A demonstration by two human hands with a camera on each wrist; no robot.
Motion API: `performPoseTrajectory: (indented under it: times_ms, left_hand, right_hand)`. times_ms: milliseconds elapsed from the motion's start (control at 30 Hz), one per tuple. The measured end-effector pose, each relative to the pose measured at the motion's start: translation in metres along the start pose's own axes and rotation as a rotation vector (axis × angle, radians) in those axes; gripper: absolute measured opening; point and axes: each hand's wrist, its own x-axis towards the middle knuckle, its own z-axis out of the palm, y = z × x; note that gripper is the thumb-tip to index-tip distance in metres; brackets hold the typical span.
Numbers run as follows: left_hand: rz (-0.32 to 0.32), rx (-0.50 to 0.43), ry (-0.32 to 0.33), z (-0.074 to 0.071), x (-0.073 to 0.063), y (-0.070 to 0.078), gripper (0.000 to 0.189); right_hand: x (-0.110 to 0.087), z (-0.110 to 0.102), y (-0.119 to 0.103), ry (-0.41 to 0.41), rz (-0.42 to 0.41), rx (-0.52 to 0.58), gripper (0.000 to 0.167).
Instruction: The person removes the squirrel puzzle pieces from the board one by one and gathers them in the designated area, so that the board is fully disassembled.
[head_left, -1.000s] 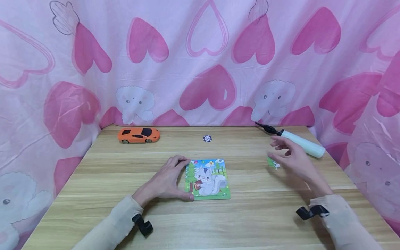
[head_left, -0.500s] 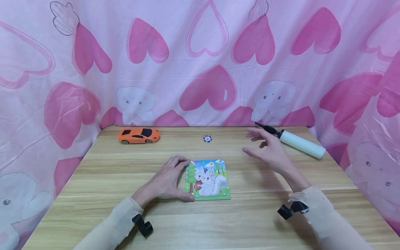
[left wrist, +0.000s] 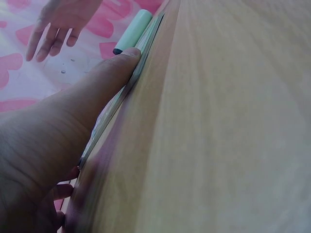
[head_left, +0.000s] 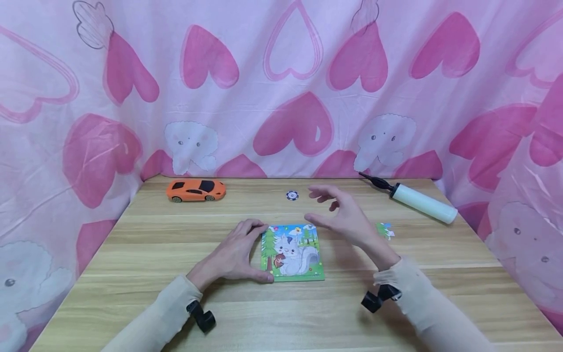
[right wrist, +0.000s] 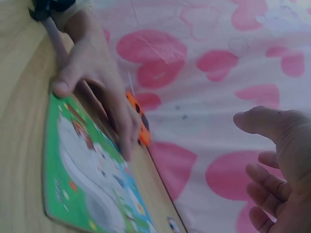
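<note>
Squirrel puzzle (head_left: 295, 256) lies below-left of raised right hand (head_left: 348, 219), fingers parted, empty; left hand (head_left: 234, 253) nearer, gripping its left edge.

Hands: two; one left hand (head_left: 233, 252), one right hand (head_left: 352, 222);
Beige sleeves (head_left: 151, 315): two; one on each arm;
Black wrist devices (head_left: 205, 322): two; one at each wrist;
Squirrel picture board (head_left: 294, 254): one;
Small printed piece (head_left: 385, 231) off the board: one;
Orange toy car (head_left: 195, 190): one;
Round chip (head_left: 292, 195): one;
Hand pump (head_left: 424, 203): one;
Wooden tabletop (head_left: 308, 318): one;
Pale animal figures (head_left: 191, 144) on the hanging cloth (head_left: 167, 58): four in the head view
</note>
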Motion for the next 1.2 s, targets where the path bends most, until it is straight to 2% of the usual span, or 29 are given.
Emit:
performPoseTrajectory:
  times_ms: [233,567,767,1000,1200]
  left_hand:
    - [0.003,-0.002,-0.006,0.0,0.0,-0.001,0.138]
    - [0.002,-0.003,-0.01,-0.001,0.0,0.0,0.138]
    - [0.01,0.002,-0.002,0.0,0.0,-0.001,0.137]
    - [0.014,0.006,0.0,0.0,0.001,-0.001,0.138]
    - [0.019,0.006,0.004,0.001,0.0,-0.002,0.138]
  right_hand:
    - [-0.001,0.033,-0.003,-0.051,-0.054,0.023,0.067]
    - [-0.009,0.067,0.005,-0.193,0.007,0.01,0.07]
    - [-0.013,0.077,0.009,-0.249,0.031,-0.024,0.072]
    - [-0.015,0.085,0.013,-0.299,0.001,-0.044,0.072]
    - [-0.017,0.09,0.014,-0.333,0.022,-0.059,0.074]
